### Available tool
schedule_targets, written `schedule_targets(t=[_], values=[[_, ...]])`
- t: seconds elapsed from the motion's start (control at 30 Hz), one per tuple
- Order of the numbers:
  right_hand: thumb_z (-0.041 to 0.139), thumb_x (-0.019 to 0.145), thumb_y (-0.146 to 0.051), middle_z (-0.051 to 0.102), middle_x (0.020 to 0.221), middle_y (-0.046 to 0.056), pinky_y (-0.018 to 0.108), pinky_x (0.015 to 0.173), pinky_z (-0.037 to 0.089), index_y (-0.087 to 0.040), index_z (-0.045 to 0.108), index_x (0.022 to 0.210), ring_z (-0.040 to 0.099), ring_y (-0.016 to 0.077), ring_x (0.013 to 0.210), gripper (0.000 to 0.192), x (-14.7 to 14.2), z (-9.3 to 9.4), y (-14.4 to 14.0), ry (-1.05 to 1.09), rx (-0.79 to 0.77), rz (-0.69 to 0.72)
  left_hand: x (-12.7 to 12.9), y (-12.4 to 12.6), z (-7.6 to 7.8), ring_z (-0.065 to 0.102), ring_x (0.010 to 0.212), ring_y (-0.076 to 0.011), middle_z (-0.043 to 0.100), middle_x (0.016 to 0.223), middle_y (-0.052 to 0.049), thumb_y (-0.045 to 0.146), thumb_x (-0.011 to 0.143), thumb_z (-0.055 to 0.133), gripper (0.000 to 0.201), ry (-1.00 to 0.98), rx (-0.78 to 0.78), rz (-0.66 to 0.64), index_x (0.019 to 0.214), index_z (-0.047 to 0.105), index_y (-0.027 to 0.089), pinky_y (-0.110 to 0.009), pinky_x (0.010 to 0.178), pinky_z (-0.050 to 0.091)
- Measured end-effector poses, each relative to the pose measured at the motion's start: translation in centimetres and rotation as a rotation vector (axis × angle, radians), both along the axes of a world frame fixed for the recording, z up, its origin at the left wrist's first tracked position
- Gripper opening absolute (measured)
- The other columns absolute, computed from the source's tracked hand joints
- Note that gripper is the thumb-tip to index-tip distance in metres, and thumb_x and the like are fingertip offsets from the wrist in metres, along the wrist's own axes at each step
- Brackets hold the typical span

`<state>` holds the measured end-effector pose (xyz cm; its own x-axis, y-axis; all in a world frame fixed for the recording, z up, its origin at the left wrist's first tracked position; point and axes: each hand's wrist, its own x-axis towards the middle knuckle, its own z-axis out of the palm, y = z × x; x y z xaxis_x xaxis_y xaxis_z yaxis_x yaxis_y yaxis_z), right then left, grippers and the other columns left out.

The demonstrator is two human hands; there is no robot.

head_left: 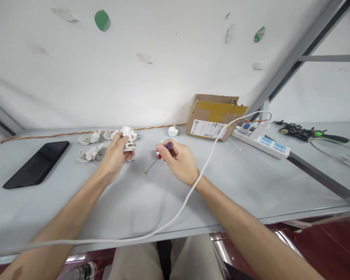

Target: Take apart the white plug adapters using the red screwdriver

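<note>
My left hand point(117, 152) is closed around a white plug point(128, 137), held above the grey table left of the middle. In my right hand point(181, 159) is a screwdriver point(151, 167), its thin metal shaft slanting down to the left and its purple and red handle partly covered by my fingers. Screwdriver tip and plug are apart. Several white plugs and plug parts point(90, 153) lie left of my left hand, some partly hidden by it. Another white plug point(172, 130) rests near the wall, beyond my right hand.
A black phone point(37, 165) lies at the left. An open cardboard box point(210, 116) stands against the wall, beside a white power strip point(261, 142). A white cable point(179, 212) crosses over both forearms. Black cable ties point(297, 131) and a green-black tool point(332, 137) lie at the right.
</note>
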<state>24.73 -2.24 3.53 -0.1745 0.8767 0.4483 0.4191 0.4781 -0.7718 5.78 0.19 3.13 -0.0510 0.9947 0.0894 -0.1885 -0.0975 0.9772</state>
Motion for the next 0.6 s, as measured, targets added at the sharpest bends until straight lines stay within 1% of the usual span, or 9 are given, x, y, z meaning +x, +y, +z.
schedule_targets(t=[0.13, 0.23, 0.3, 0.4, 0.47, 0.6], values=[[0.047, 0.09, -0.043, 0.061, 0.067, -0.001, 0.022, 0.053, 0.039, -0.019, 0.06, 0.078, 0.051, 0.0094, 0.056, 0.03, 0.2, 0.0, 0.0, 0.078, -0.039, -0.005, -0.1, 0.0, -0.1, 0.051, 0.056, -0.0087, 0.054, 0.076, 0.001, 0.032, 0.082, 0.053, 0.012, 0.014, 0.007, -0.014, 0.087, 0.051, 0.021, -0.021, 0.047, 0.036], [0.048, 0.089, -0.047, 0.057, 0.063, -0.002, 0.022, 0.048, 0.039, -0.019, 0.061, 0.08, 0.049, 0.0088, 0.051, 0.031, 0.4, 0.1, 0.2, 0.241, -0.079, -0.014, -0.1, -0.1, 0.1, 0.051, 0.055, -0.0087, 0.055, 0.075, 0.001, 0.031, 0.081, 0.052, 0.012, 0.016, -0.006, -0.027, 0.088, 0.052, 0.021, -0.021, 0.047, 0.037], [0.047, 0.089, -0.048, 0.052, 0.06, -0.003, 0.022, 0.044, 0.037, -0.02, 0.059, 0.081, 0.045, 0.0079, 0.046, 0.032, 0.5, 0.2, 0.4, 0.371, -0.092, -0.044, 0.0, -0.3, 0.1, 0.051, 0.054, -0.0088, 0.055, 0.074, 0.001, 0.032, 0.081, 0.052, 0.014, 0.033, -0.041, -0.058, 0.09, 0.053, 0.021, -0.022, 0.047, 0.038], [0.044, 0.09, -0.05, 0.05, 0.061, -0.003, 0.022, 0.041, 0.035, -0.021, 0.056, 0.082, 0.043, 0.0073, 0.042, 0.033, 0.9, 0.5, 0.9, 0.534, -0.071, -0.087, 0.2, -0.7, 0.0, 0.049, 0.051, -0.0088, 0.056, 0.072, 0.0, 0.034, 0.081, 0.051, 0.018, 0.083, -0.141, -0.144, 0.092, 0.055, 0.021, -0.022, 0.045, 0.037], [0.043, 0.09, -0.05, 0.051, 0.064, -0.002, 0.023, 0.04, 0.036, -0.021, 0.055, 0.083, 0.045, 0.0076, 0.042, 0.032, 1.1, 0.6, 1.1, 0.602, -0.047, -0.077, 0.5, -1.0, -0.2, 0.048, 0.048, -0.0087, 0.056, 0.072, 0.0, 0.036, 0.081, 0.051, 0.019, 0.092, -0.217, -0.227, 0.09, 0.055, 0.02, -0.021, 0.041, 0.032], [0.043, 0.09, -0.051, 0.05, 0.065, -0.002, 0.024, 0.042, 0.038, -0.022, 0.054, 0.084, 0.047, 0.0082, 0.044, 0.033, 1.2, 0.6, 1.2, 0.61, -0.035, -0.026, 1.0, -1.5, -0.3, 0.046, 0.045, -0.0085, 0.056, 0.072, -0.001, 0.039, 0.081, 0.051, 0.021, 0.04, -0.333, -0.379, 0.088, 0.054, 0.019, -0.021, 0.039, 0.028]])
